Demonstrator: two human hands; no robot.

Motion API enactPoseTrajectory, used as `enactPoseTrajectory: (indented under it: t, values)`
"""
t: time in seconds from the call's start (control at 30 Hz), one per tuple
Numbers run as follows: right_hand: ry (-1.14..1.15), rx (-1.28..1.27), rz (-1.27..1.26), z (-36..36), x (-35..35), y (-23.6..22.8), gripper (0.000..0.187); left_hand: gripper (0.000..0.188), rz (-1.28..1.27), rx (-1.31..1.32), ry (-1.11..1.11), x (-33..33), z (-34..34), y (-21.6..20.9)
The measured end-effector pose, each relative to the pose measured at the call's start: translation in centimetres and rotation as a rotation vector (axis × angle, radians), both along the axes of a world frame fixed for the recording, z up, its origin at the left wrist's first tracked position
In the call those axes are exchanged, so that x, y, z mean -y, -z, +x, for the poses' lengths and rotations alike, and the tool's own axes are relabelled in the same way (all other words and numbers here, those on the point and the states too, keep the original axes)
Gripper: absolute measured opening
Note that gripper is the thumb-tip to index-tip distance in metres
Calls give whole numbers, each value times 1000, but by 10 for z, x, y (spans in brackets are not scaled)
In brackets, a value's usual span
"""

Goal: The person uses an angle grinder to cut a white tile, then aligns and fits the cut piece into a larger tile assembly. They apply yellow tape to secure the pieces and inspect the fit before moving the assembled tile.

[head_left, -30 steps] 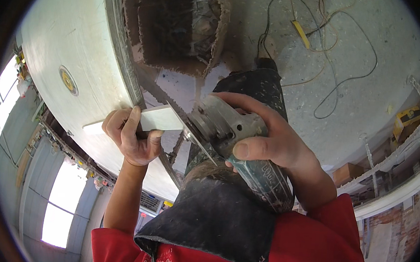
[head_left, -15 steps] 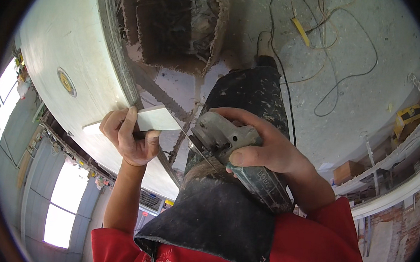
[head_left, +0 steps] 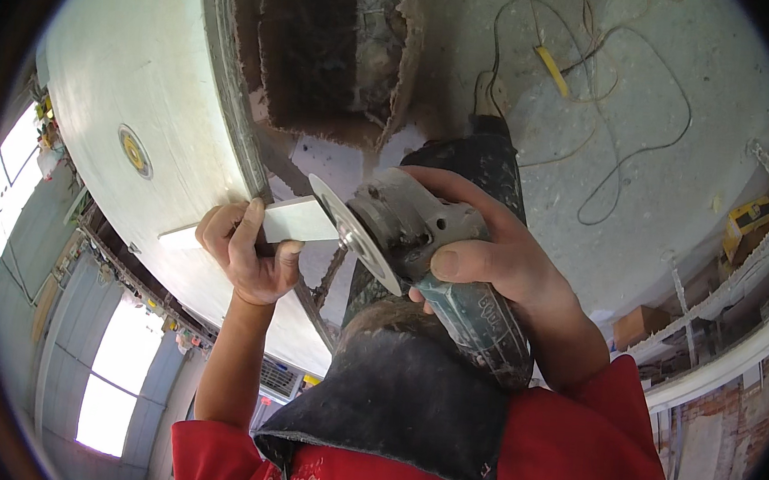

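Note:
My left hand [head_left: 252, 253] pinches a flat white strip [head_left: 301, 221] between thumb and fingers, at the edge of a pale table [head_left: 93, 68]. One end of the strip sticks out past the edge; the other lies over the tabletop. My right hand [head_left: 500, 248] wraps round an angle grinder [head_left: 469, 308] with a grey metal head and a dark green body. Its thin disc [head_left: 354, 229] faces left, close to the strip's outer end. Whether disc and strip touch, I cannot tell. The right fingers are partly hidden behind the grinder.
Below the table edge stands a ragged-rimmed dusty box [head_left: 406, 63] with debris inside. A dark cable [head_left: 677, 136] and a yellow piece [head_left: 552, 71] lie on the floor. A round disc [head_left: 135, 151] rests on the tabletop. At the right are a rack [head_left: 734, 345] and a yellow box [head_left: 747, 221].
The grinder has turned, so its disc shows more of its broad face than before. My left hand still holds the strip, and the whole view has shifted slightly.

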State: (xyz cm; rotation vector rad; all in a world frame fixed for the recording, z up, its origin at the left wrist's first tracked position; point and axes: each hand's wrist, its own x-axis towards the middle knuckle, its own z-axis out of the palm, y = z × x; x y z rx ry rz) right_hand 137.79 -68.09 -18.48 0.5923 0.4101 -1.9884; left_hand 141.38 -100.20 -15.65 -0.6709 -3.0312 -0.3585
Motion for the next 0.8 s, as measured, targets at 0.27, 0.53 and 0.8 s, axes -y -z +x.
enactPoseTrajectory:
  t: [0.27,0.53,0.8]
  values:
    - [-22,-113,4,8,9,12,82,62,-5,3,12,-1,-2,-1]
    - [-62,-89,20,11,9,10,94,61,49,9,-44,-3,1,1]
    - [-100,-95,27,19,6,9,94,61,41,17,-27,-3,0,0]
